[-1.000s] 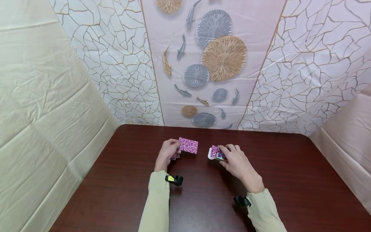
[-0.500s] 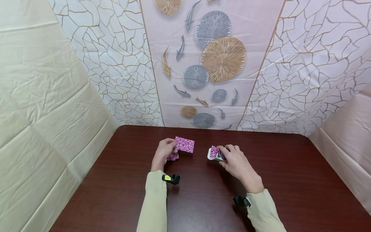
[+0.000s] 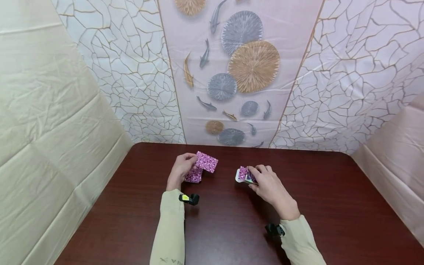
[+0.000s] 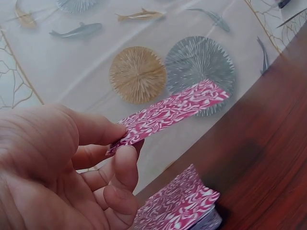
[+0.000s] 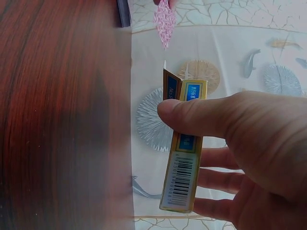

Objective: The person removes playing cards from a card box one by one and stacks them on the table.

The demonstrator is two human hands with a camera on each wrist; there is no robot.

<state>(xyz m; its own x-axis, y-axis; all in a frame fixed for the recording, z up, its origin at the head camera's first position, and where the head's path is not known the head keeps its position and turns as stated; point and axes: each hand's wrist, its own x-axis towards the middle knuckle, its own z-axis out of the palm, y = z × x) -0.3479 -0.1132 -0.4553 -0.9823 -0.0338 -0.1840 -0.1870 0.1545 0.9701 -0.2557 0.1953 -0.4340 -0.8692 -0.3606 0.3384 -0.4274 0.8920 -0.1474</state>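
Note:
My left hand [image 3: 180, 169] pinches a playing card [image 3: 207, 162] with a pink-and-white swirled back between thumb and fingers. In the left wrist view, that card [image 4: 175, 110] is tilted above a stack of cards [image 4: 180, 203] with the same pattern. The stack [image 3: 194, 176] lies on the table beside the left hand, partly covered by it. My right hand [image 3: 269, 186] grips a card box [image 5: 181, 179] with a barcode on its narrow side, thumb on one side and fingers on the other. The box's end flap stands open toward the left, and a pink swirled surface shows near that end in the head view.
The dark reddish-brown table [image 3: 225, 228] runs back to a patterned cloth backdrop [image 3: 198, 121] with fish and round leaf shapes. Pale cloth walls [image 3: 59, 147] stand at both sides. A black strap-on camera [image 3: 190, 199] sits at each wrist.
My left hand has moved left and slightly away with the pinched card, bringing more of the card stack into view. The right hand and box have barely moved.

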